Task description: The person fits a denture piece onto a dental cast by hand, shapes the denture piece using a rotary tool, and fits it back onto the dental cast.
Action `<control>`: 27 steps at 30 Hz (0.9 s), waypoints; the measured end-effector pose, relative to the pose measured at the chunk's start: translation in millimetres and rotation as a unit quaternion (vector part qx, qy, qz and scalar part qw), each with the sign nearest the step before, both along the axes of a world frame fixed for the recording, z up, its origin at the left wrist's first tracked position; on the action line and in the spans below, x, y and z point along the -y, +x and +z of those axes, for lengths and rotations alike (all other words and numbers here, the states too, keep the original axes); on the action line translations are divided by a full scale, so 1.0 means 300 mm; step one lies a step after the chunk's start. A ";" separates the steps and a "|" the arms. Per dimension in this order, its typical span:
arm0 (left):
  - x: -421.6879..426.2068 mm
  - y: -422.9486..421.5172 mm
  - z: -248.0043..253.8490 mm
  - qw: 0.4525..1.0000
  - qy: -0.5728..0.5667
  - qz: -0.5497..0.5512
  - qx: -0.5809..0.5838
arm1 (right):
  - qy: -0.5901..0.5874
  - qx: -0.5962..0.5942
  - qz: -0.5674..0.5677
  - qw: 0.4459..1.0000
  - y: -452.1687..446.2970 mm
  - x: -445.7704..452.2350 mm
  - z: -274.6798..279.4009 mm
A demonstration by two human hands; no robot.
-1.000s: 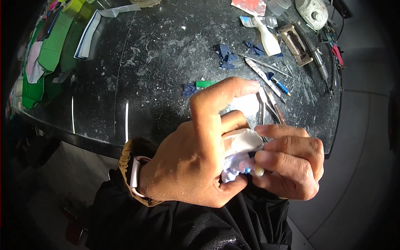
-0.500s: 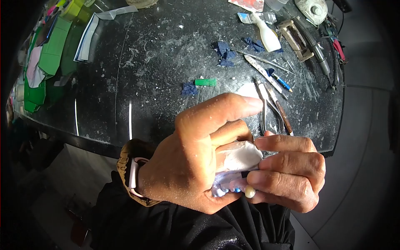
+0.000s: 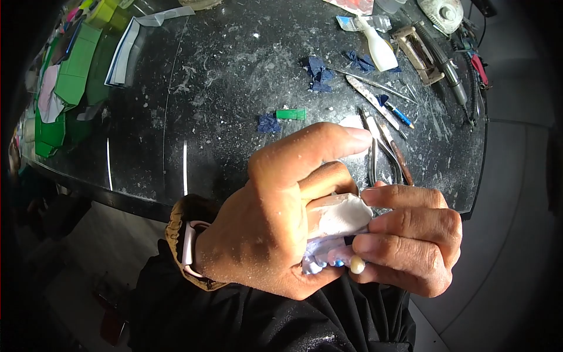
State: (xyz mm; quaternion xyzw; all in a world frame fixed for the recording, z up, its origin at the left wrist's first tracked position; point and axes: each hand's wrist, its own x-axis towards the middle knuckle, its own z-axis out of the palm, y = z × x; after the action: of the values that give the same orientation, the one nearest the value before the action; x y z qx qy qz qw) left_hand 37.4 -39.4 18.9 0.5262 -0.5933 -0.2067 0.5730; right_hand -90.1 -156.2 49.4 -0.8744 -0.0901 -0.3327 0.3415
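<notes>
A dental cast (image 3: 346, 215) with a white plaster base and bluish-lilac teeth is held between both hands. My left hand (image 3: 275, 205), wearing a watch on a pale band, wraps round its left side with the index finger raised over it. The fingers of my right hand (image 3: 413, 240) are bent against its right side. Beside those fingertips, a cream-coloured artificial tooth (image 3: 356, 265) sticks out from a pinkish part on the cast's near edge. My fingers hide much of the cast. White dust speckles my left hand.
Beyond my hands, the dusty black tabletop (image 3: 217, 100) bears pliers (image 3: 373, 146), a knife (image 3: 368, 94), a blue pencil (image 3: 401, 115), a green piece (image 3: 291, 114) and dark blue scraps (image 3: 318, 73). A handpiece (image 3: 448, 70) lies at right, green boxes (image 3: 79, 64) at left.
My right hand and the artificial tooth have shifted slightly right and up in view. The tabletop view has shifted a little. Both hands keep their hold on the cast.
</notes>
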 end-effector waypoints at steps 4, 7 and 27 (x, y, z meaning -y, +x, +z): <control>0.002 -0.005 -0.003 1.000 -0.003 0.009 -0.008 | -0.004 0.003 0.010 1.000 0.003 0.007 0.000; 0.001 -0.009 -0.007 1.000 -0.004 0.017 -0.023 | -0.002 0.011 -0.008 1.000 0.007 -0.001 -0.006; 0.003 0.001 -0.006 0.988 0.047 0.008 -0.148 | 0.013 0.003 -0.053 0.999 0.047 0.006 -0.016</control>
State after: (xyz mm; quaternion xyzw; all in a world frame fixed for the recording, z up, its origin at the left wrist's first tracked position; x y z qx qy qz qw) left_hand 37.6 -40.1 17.2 0.5207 -0.4870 -0.3053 0.6312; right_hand -76.0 -157.9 44.5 -0.8723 -0.0407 -0.3545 0.3342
